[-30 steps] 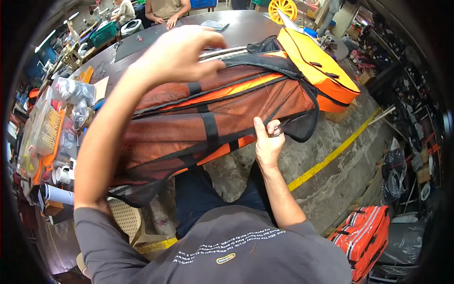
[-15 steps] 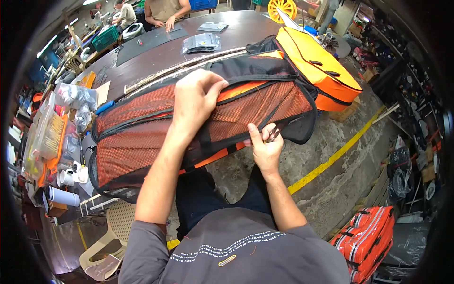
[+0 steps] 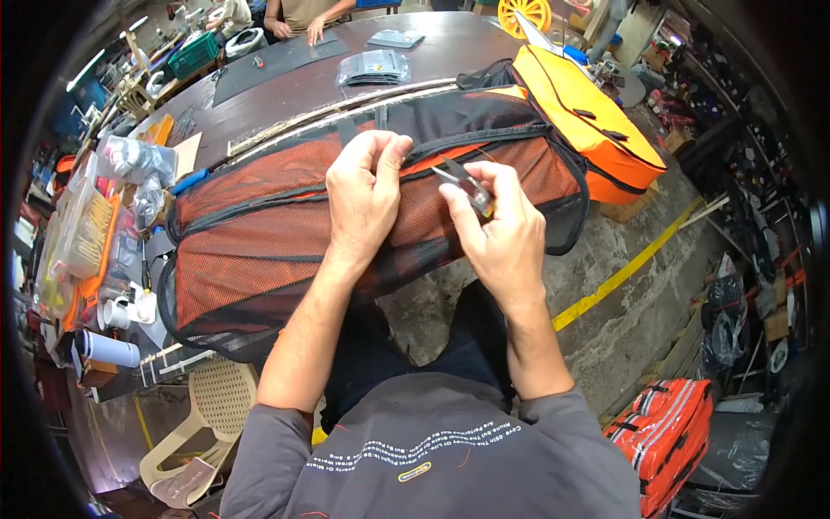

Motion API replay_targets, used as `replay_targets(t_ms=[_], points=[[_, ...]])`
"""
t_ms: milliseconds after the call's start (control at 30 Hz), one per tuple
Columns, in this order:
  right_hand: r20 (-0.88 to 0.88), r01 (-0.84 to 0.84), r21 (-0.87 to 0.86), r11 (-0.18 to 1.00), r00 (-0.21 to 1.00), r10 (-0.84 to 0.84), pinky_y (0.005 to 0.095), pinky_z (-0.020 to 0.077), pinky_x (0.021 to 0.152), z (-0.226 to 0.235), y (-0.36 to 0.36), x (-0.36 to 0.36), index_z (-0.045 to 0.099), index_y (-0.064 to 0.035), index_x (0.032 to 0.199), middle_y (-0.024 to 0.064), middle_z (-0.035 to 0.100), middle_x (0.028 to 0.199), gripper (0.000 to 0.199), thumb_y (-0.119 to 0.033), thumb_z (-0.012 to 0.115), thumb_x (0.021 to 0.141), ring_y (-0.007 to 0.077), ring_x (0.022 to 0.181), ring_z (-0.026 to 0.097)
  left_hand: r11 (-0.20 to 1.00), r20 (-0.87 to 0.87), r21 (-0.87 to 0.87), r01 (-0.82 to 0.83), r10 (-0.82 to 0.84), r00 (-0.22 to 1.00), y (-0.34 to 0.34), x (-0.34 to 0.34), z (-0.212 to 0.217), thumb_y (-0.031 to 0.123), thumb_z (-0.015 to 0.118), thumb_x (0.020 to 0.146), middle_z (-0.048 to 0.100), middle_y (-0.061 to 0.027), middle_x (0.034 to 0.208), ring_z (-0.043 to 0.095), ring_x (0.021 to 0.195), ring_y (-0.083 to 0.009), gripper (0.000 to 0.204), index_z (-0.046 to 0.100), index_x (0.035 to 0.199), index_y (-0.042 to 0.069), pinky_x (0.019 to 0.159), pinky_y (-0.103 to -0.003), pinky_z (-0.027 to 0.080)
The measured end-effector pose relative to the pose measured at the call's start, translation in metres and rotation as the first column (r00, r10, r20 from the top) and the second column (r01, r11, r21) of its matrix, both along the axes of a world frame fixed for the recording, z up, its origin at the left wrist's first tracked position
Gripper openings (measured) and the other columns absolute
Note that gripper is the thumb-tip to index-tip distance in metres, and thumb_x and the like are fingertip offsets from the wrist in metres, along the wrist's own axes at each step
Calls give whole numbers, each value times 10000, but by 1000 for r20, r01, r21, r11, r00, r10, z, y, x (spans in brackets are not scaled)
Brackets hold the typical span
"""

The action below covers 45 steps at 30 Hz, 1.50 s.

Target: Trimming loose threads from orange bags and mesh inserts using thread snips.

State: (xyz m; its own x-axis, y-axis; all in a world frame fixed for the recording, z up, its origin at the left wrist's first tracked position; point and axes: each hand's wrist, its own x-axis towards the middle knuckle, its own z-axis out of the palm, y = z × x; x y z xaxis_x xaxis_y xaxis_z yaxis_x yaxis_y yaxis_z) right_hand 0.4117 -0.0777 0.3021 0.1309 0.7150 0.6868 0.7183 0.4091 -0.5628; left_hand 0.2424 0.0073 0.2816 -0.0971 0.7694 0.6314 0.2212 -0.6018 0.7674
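A long bag (image 3: 259,268) of black mesh over orange fabric lies across the table's near edge in front of me. My left hand (image 3: 365,195) is above its middle, thumb and forefinger pinched together beside the black-edged opening. What they pinch, if anything, is too small to tell. In my right hand (image 3: 506,225) is a pair of small thread snips (image 3: 465,183), blades pointing up and left toward the left hand, over the mesh. Orange fabric shows through the opening between the hands. A loose thread stands up near the right fingers.
A bright orange-yellow bag (image 3: 588,112) adjoins the far right end. Flat plastic-wrapped packs (image 3: 373,67) lie on the dark table (image 3: 450,43), where another person's hands (image 3: 316,30) work. Clear boxes (image 3: 82,233) and a white tumbler (image 3: 111,349) crowd the left. A beige chair (image 3: 220,402) stands below.
My right hand has risen from the bag's near edge to above the mesh, bringing the snips up beside the left hand. The left hand has shifted slightly right.
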Motion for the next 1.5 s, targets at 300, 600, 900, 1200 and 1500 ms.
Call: replay_targets(t_ms=[300, 600, 900, 1200, 1500], points=[[26, 56, 110, 992, 998, -59, 478, 609, 696, 5, 24, -8, 694, -42, 1054, 153, 795, 944, 236, -234, 823, 1007, 379, 811, 786, 996, -69, -6, -84, 83, 994, -1, 2, 15, 283, 747, 1108, 701, -58, 912, 631, 855, -135, 302, 779, 1056, -13, 803, -311, 526], [58, 52, 123, 991, 997, -60, 478, 629, 729, 3, 35, -10, 698, -46, 1083, 162, 812, 988, 252, -248, 826, 1004, 384, 857, 802, 997, -85, 4, -76, 76, 993, -5, 4, 17, 298, 753, 1105, 722, -80, 948, 642, 905, -160, 313, 794, 1073, -11, 834, -333, 533], [36, 72, 221, 973, 996, -82, 445, 622, 695, -8, 38, -11, 694, -47, 1052, 134, 806, 977, 212, -206, 827, 1007, 349, 828, 800, 993, -74, 95, -71, 78, 994, -5, 5, 9, 314, 797, 1055, 717, -99, 905, 665, 886, -230, 279, 819, 1040, 37, 798, -384, 563], [58, 40, 325, 945, 996, -62, 442, 589, 650, -19, 48, -10, 692, -52, 1016, 108, 771, 920, 179, -171, 825, 1008, 328, 770, 767, 990, -83, 116, -80, 89, 993, -6, 6, 8, 303, 806, 1045, 734, -90, 883, 654, 925, -244, 262, 821, 1031, 42, 826, -394, 551], [174, -15, 134, 991, 985, -8, 432, 488, 855, -1, 48, 9, 663, -95, 1315, 86, 763, 968, 541, -314, 908, 886, 277, 822, 728, 991, 152, 130, 11, -31, 988, -4, -8, -18, 197, 526, 1211, 575, -8, 864, 542, 860, -121, 317, 601, 959, 21, 838, -310, 497]])
